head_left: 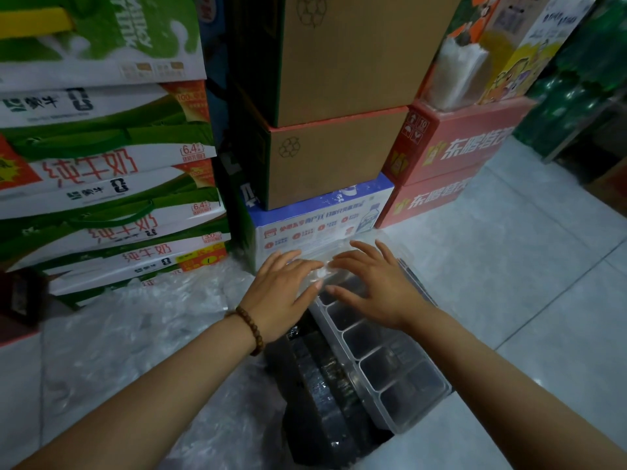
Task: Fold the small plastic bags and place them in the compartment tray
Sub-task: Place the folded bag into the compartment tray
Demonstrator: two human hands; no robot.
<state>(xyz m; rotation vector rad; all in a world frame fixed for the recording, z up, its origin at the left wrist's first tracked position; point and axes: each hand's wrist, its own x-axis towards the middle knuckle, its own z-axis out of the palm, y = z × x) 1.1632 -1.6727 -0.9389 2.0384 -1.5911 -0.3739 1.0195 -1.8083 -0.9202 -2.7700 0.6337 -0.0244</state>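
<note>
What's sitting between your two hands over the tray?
In the head view, a small clear plastic bag lies between the left hand and right hand, over the clear compartment tray.

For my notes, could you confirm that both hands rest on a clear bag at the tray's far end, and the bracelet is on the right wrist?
Not quite: the head view shows the bracelet on the left wrist, not the right. The rest holds: the left hand and right hand rest on a clear bag at the far end of the tray.
</note>
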